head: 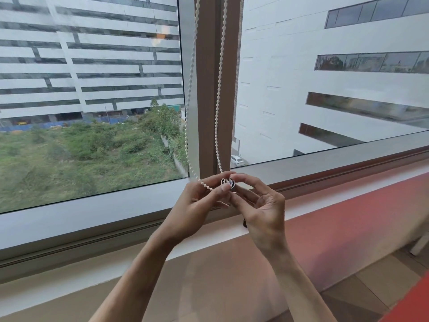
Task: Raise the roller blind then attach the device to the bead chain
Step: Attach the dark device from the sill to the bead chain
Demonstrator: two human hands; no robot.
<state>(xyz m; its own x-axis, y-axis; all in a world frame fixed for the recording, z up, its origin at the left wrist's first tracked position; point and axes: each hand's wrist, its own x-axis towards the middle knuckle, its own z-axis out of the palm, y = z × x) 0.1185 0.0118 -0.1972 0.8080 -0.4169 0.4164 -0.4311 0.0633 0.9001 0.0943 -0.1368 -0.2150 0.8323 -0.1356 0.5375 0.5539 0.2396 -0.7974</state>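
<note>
A white bead chain (218,98) hangs in two strands in front of the brown window post (209,89) and loops at the bottom between my hands. A small round device (228,183), white rimmed with dark parts, sits at the loop's lowest point. My left hand (197,203) pinches the chain and the device's left side between thumb and fingers. From the right, my right hand (260,203) pinches the device with thumb and forefinger. The roller blind itself is out of view above.
A white window frame (92,219) and sill (209,235) run below the glass. A small dark object (244,223) stands on the sill behind my right hand. A red-toned ledge (348,210) stretches to the right. Buildings and greenery lie outside.
</note>
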